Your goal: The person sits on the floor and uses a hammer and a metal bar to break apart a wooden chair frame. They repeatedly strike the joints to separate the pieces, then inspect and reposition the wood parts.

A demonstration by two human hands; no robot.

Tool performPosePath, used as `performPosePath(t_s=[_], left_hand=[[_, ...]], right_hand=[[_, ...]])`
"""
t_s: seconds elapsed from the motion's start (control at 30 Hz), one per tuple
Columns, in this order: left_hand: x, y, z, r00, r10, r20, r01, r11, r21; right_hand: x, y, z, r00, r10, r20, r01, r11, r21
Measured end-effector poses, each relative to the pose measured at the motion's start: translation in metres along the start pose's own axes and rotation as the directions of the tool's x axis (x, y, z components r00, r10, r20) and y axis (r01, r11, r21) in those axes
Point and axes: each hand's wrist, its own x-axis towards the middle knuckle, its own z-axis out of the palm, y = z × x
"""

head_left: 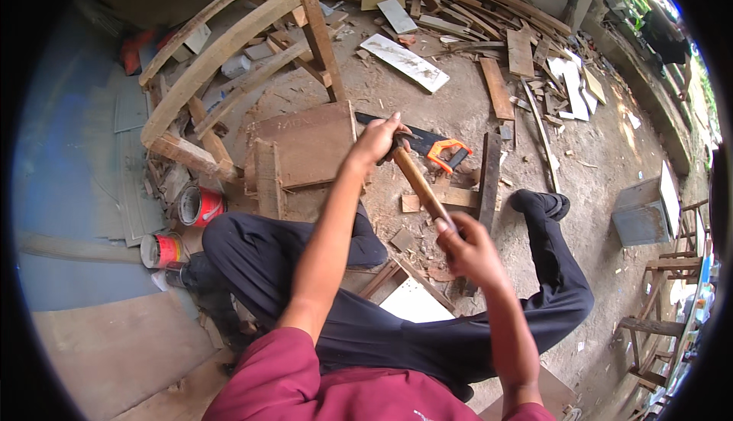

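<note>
Between my hands runs the wooden handle of a hammer (418,180), slanting from upper left to lower right. My left hand (374,143) is closed at its dark head, most of which the fingers hide. Lower down, my right hand (475,250) is wrapped round the handle's end. Just beyond the hammer a handsaw (449,155) with an orange and black grip lies on the ground, its dark blade passing behind my left hand. A dark wooden bar (489,177) lies beside the saw, and a brown board (301,146) is left of my left hand.
A curved wooden frame (229,35) stands at the far left. Two red cans (200,206) sit by my left knee. Scrap wood (489,9) is piled at the back, with a white board (405,62) before it. A grey metal box (645,211) stands at right.
</note>
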Motion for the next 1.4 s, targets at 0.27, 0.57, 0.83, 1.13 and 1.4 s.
performPosePath(t_s=[0.27,0.57,0.83,1.13,1.4], left_hand=[[-0.017,0.026,0.035,0.953,-0.017,0.302,0.141,0.908,-0.394],[-0.021,0.018,0.037,0.977,-0.039,0.212,0.156,0.804,-0.573],[-0.033,0.043,0.026,0.993,0.079,0.085,-0.022,0.848,-0.53],[-0.015,0.027,-0.014,0.957,0.286,-0.046,-0.279,0.953,0.115],[-0.032,-0.002,-0.216,0.582,0.615,-0.532,0.004,0.652,0.758]], right_hand=[[-0.016,-0.099,-0.078,0.999,-0.051,0.0,0.051,0.999,-0.003],[-0.014,-0.096,-0.075,0.977,-0.208,-0.041,0.209,0.978,0.0],[0.01,-0.082,-0.085,0.983,-0.17,-0.076,0.175,0.982,0.076],[0.017,-0.052,-0.061,0.999,0.034,0.031,-0.023,0.954,-0.3],[0.052,0.008,-0.059,1.0,-0.028,-0.008,0.016,0.758,-0.652]])
